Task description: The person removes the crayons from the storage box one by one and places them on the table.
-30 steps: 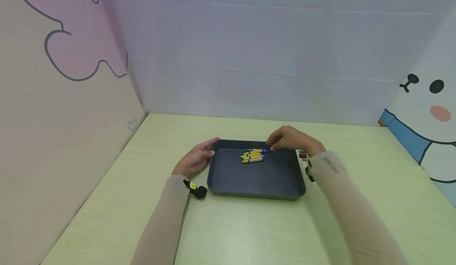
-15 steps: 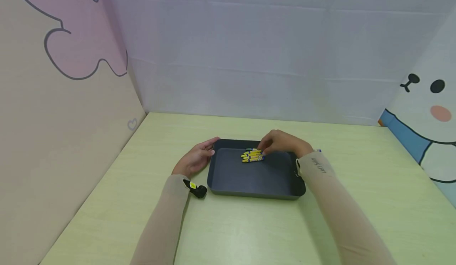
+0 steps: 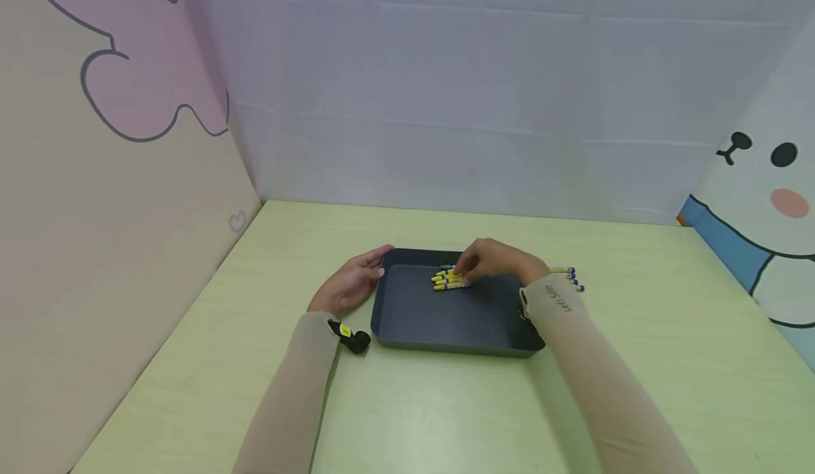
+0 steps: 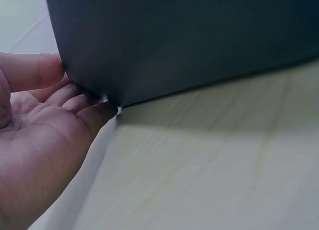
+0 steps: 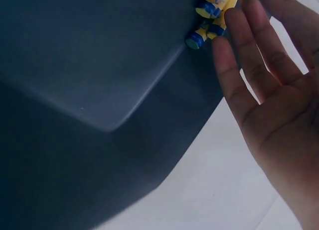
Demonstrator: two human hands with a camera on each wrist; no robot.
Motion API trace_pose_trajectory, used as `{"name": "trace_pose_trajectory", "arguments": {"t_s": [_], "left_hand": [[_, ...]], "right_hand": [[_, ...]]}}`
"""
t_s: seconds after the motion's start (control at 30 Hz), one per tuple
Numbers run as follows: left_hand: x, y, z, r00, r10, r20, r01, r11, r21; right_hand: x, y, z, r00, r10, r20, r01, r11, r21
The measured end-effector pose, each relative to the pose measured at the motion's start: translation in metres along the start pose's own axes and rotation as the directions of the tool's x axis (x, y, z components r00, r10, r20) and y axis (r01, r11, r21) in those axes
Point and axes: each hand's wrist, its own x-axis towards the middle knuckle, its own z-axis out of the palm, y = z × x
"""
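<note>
A dark grey rectangular tray [image 3: 458,329] lies on the table. My left hand [image 3: 349,286] holds its left side near the far corner, the thumb at the rim and the fingertips reaching under the tray's edge in the left wrist view. Several yellow-wrapped crayons [image 3: 446,286] lie side by side in the tray's far part, and a green-tipped crayon [image 3: 447,267] lies behind them. Over their right ends is my right hand [image 3: 499,258], thumb and index finger pinching at a crayon, whose end is partly hidden. In the right wrist view, blue crayon ends [image 5: 195,40] show beside the fingertips.
More crayons [image 3: 573,276] lie on the pale wooden table [image 3: 414,417] to the right of the tray, partly hidden by the right wrist. A pale curtain [image 3: 407,106] hangs behind the table, and panels with cartoon drawings stand at both sides.
My right hand has moved left and a little nearer, from the tray's far right part onto the crayons. More of the crayons on the table now show. The left hand and tray stay put.
</note>
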Motion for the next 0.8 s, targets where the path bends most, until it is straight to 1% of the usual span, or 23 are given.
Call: {"name": "trace_pose_trajectory", "arguments": {"t_s": [0.37,0.6,0.8], "left_hand": [[-0.001,0.0,0.0,1.0,-0.003,-0.005,0.003,1.0,0.028],[0.0,0.0,0.001,1.0,0.005,0.007,-0.005,1.0,-0.013],[0.0,0.0,0.001,1.0,0.015,0.014,-0.014,1.0,-0.014]], "right_hand": [[0.001,0.003,0.006,1.0,-0.022,0.001,0.022,0.999,-0.03],[0.0,0.002,0.009,0.999,-0.038,0.007,0.038,0.999,-0.035],[0.0,0.003,0.011,0.999,-0.038,0.014,0.038,0.999,-0.034]]}}
